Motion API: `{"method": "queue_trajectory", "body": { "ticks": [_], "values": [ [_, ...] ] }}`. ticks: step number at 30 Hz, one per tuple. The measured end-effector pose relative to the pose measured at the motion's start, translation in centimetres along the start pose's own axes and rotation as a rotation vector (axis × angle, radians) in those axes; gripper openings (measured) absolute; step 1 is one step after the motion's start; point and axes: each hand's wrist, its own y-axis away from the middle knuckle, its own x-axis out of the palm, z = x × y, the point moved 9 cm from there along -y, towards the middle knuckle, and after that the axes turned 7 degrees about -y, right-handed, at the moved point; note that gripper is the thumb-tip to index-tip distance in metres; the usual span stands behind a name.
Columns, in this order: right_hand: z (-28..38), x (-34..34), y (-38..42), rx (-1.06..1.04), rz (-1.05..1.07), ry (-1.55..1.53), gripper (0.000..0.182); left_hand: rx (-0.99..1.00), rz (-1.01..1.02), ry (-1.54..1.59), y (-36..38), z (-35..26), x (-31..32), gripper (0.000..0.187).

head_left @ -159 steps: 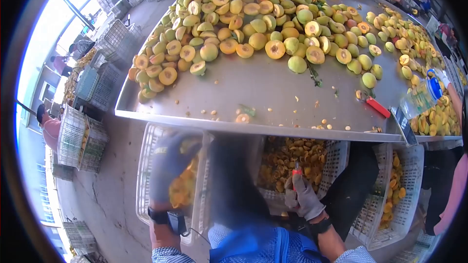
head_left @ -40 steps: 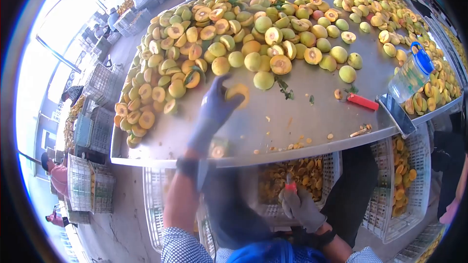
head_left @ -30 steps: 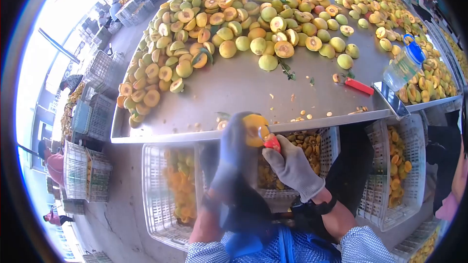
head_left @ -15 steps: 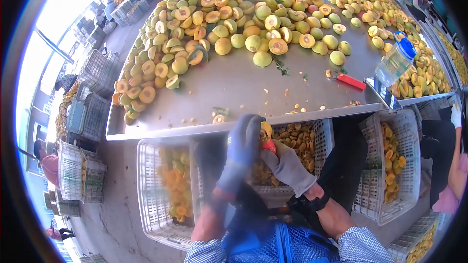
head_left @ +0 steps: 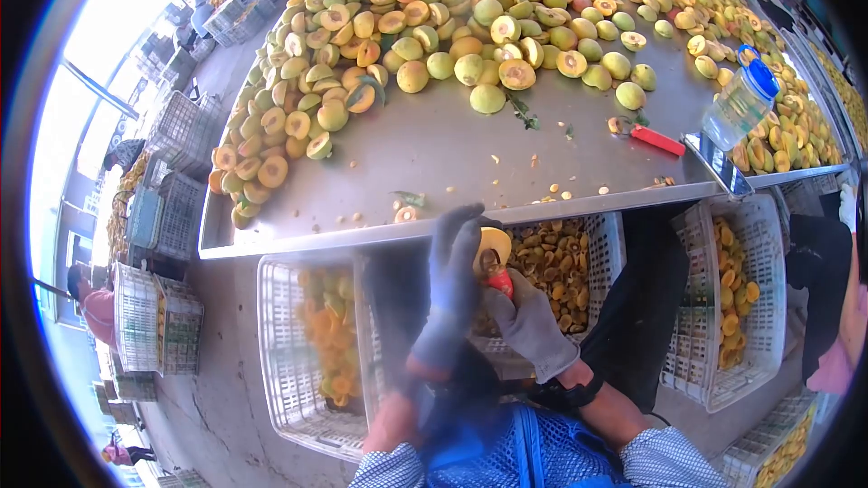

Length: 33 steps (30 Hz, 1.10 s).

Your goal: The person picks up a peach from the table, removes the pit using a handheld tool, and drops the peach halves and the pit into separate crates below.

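Note:
My left hand (head_left: 455, 258), in a grey glove, is closed around a yellow peach half (head_left: 493, 240) just in front of the table edge. My right hand (head_left: 532, 318), gloved too, grips the red handle of a small pitting tool (head_left: 500, 283). Its metal end meets the cut face of the peach half; the exact contact is too small to make out. Below both hands stands a crate (head_left: 617, 244) holding many brownish fruit pieces. Across the metal table (head_left: 407, 158) lies a large heap of whole and halved peaches (head_left: 434, 32).
On the table's right lie another red-handled tool (head_left: 658, 139), a phone (head_left: 717, 163) and a blue-lidded plastic jar (head_left: 743, 104). White crates of fruit stand at my left (head_left: 271, 352) and right (head_left: 768, 307). Another person's arm (head_left: 850, 307) shows at the far right.
The peach half has turned, showing more of its cut face toward me. My right hand has moved slightly down and right, still holding the red-handled tool. The view has shifted slightly.

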Motion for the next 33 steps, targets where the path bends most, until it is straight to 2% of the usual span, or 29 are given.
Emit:
{"method": "queue_trajectory", "body": {
  "ticks": [1, 3, 5, 7, 10, 11, 13, 15, 19, 21, 23, 25, 26, 28, 29, 31, 33],
  "values": [
    [0.2, 0.2, 0.1, 0.001, 0.002, 0.000, 0.030, -0.102, 0.017, 0.175, 0.1, 0.4, 0.4, 0.027],
    [0.4, -0.5, 0.3, 0.044, -0.096, 0.005, 0.030, -0.117, 0.029, 0.213, 0.2, 0.8, 0.6, 0.029],
    [-0.1, -0.8, 0.1, 0.082, -0.072, 0.016, 0.029, -0.131, 0.036, 0.251, 0.2, 1.2, 0.7, 0.031],
    [-1.3, -1.0, -0.2, 0.120, -0.050, 0.025, 0.028, -0.061, 0.033, 0.111, 0.0, 0.9, 0.7, 0.032],
    [-3.0, -1.0, -0.6, 0.150, -0.046, 0.119, 0.026, -0.051, 0.050, 0.065, -0.2, 0.5, 1.1, 0.033],
    [-2.0, -0.7, -0.4, 0.090, -0.044, 0.095, 0.025, -0.052, 0.050, 0.062, -0.1, 0.9, 1.2, 0.033],
    [-1.1, -0.2, -0.3, 0.026, -0.041, 0.069, 0.024, -0.184, -0.050, 0.081, 0.1, 3.3, 0.5, 0.032],
    [-0.8, 0.3, -0.4, -0.030, -0.003, 0.088, 0.023, -0.162, -0.026, 0.018, -0.1, 2.8, 0.7, 0.031],
    [-0.3, 0.3, -0.4, 0.033, 0.019, -0.055, 0.025, -0.120, 0.012, -0.024, 0.0, 2.3, 1.1, 0.027],
    [-2.3, 1.3, 0.6, 0.486, 0.117, -0.329, 0.030, -0.111, 0.068, -0.013, 0.0, 1.2, 1.4, 0.026],
    [-2.1, 1.6, 0.5, 0.430, 0.132, -0.410, 0.031, -0.098, 0.114, 0.002, -0.1, 0.7, 1.6, 0.026],
    [-1.5, 1.6, 0.5, 0.357, 0.162, -0.485, 0.033, -0.248, 0.207, 0.069, 0.3, 1.7, 1.9, 0.026],
    [-0.7, 1.3, 0.4, 0.254, 0.232, -0.359, 0.034, -0.328, 0.289, 0.111, 0.8, 2.0, 2.0, 0.026],
    [-1.1, 1.3, 0.6, 0.115, 0.314, -0.217, 0.035, -0.149, 0.437, -0.016, 0.5, 0.2, 2.1, 0.027],
    [-3.0, 1.1, 0.6, 0.022, 0.255, -0.120, 0.036, -0.207, 0.523, 0.013, 0.2, 0.9, 2.3, 0.027],
    [-2.8, 0.9, 0.4, -0.098, 0.210, -0.015, 0.036, -0.199, 0.449, -0.080, -0.3, 0.8, 2.4, 0.025],
    [-1.8, 1.1, 0.8, -0.035, 0.267, -0.073, 0.039, -0.196, 0.308, -0.123, 0.0, 0.6, 2.3, 0.020]
  ]
}}
